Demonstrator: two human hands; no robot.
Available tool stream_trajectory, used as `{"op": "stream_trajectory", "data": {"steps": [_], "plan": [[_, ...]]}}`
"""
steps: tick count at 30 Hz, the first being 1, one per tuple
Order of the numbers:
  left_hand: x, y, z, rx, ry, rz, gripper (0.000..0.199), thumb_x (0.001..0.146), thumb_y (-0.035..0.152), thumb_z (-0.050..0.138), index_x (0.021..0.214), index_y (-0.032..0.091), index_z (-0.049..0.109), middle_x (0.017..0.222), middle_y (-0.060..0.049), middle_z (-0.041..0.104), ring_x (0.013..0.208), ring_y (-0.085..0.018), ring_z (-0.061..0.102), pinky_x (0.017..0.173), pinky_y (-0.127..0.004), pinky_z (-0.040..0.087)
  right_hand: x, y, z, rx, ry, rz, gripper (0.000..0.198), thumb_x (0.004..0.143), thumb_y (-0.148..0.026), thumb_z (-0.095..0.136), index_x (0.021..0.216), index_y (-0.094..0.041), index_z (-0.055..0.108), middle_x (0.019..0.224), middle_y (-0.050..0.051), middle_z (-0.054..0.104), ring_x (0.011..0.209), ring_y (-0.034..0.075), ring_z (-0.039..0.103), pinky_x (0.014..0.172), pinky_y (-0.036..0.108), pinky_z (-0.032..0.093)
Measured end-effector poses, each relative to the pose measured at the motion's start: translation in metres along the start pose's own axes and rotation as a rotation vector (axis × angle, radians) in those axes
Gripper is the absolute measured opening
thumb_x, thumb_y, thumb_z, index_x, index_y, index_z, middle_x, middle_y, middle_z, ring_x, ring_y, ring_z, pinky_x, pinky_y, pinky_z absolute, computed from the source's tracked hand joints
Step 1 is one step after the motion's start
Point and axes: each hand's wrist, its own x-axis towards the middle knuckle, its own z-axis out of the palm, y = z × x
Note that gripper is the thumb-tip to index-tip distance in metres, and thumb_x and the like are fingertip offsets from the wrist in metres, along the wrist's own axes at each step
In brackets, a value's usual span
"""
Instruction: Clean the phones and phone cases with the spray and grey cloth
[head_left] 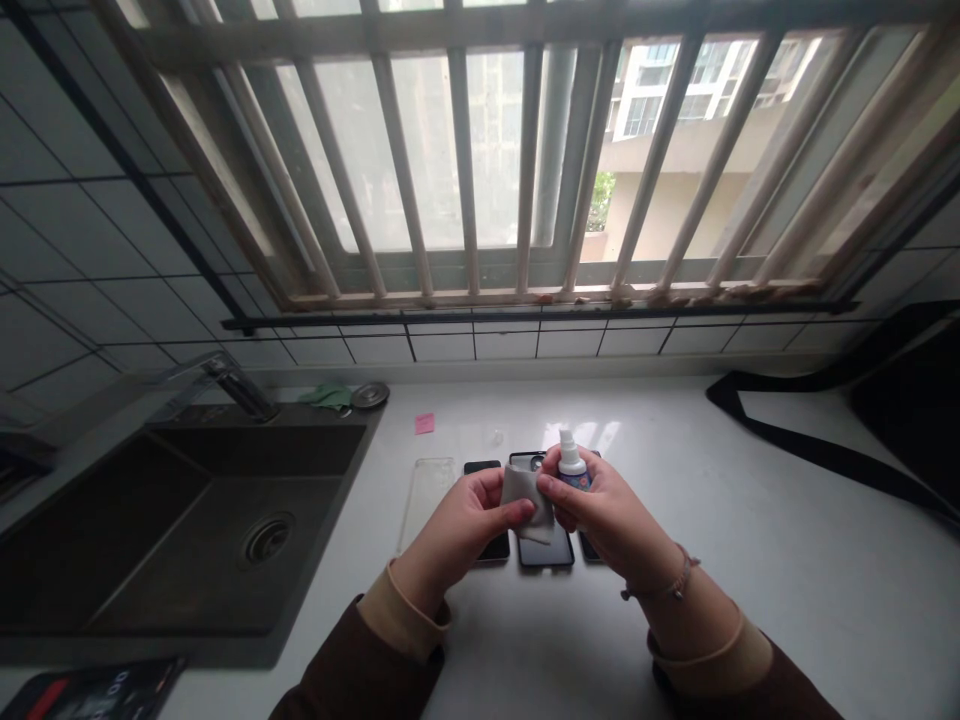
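Between the thumb and fingers of my left hand (480,515) is a small grey cloth (525,490). My right hand (607,510) grips a small white spray bottle (572,465) with a dark blue label, held upright. Its thumb reaches the cloth's right edge. Beneath both hands, several phones lie in a row on the white counter: a black phone (484,467) at left, a phone (547,553) with a black rim in the middle, and one at right (592,548), mostly covered by my right hand. A clear phone case (427,490) lies left of them.
A pink sticky note (424,424) lies behind the case. The dark sink (187,530) with its faucet (240,388) takes up the left; a green cloth (328,396) and a metal sink strainer (370,395) sit at its back edge. A black strap (795,435) lies at right.
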Motion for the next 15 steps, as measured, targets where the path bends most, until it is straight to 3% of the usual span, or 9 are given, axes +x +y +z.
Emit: {"op": "stream_trajectory", "data": {"steps": [3, 6, 11, 15], "plan": [[-0.0013, 0.0036, 0.0011, 0.006, 0.019, -0.02, 0.036, 0.093, 0.037, 0.082, 0.118, 0.013, 0.078, 0.111, -0.015, 0.08, 0.101, -0.024, 0.075, 0.094, -0.034, 0.055, 0.0032, 0.0013, -0.0026, -0.045, 0.012, 0.004, 0.045, 0.083, -0.05, 0.09, 0.102, -0.021, 0.06, 0.074, -0.006, 0.056, 0.054, 0.008, 0.045, 0.052, 0.023, 0.035], [-0.002, 0.0006, -0.0004, -0.027, 0.061, -0.063, 0.042, 0.092, 0.041, 0.083, 0.124, 0.016, 0.076, 0.115, -0.015, 0.078, 0.102, -0.024, 0.075, 0.094, -0.036, 0.057, 0.0057, 0.0031, -0.0047, -0.135, 0.052, -0.007, 0.045, 0.085, -0.054, 0.087, 0.102, -0.022, 0.06, 0.072, -0.006, 0.055, 0.055, 0.009, 0.045, 0.052, 0.024, 0.036], [-0.0005, -0.003, 0.0005, -0.062, 0.159, -0.108, 0.046, 0.092, 0.045, 0.082, 0.127, 0.017, 0.073, 0.121, -0.015, 0.076, 0.105, -0.023, 0.074, 0.093, -0.035, 0.06, 0.0053, 0.0051, -0.0039, -0.388, 0.234, -0.168, 0.042, 0.094, -0.061, 0.075, 0.097, -0.021, 0.065, 0.074, -0.003, 0.059, 0.058, 0.011, 0.046, 0.055, 0.025, 0.038], [0.0039, -0.0024, 0.0002, -0.164, 0.365, -0.087, 0.043, 0.092, 0.049, 0.08, 0.118, 0.015, 0.075, 0.12, -0.015, 0.077, 0.104, -0.025, 0.074, 0.093, -0.038, 0.06, 0.0047, 0.0055, 0.0023, -0.03, 0.17, -0.096, 0.052, 0.098, -0.072, 0.059, 0.113, -0.023, 0.067, 0.079, -0.001, 0.064, 0.051, 0.01, 0.044, 0.048, 0.024, 0.035]]}}
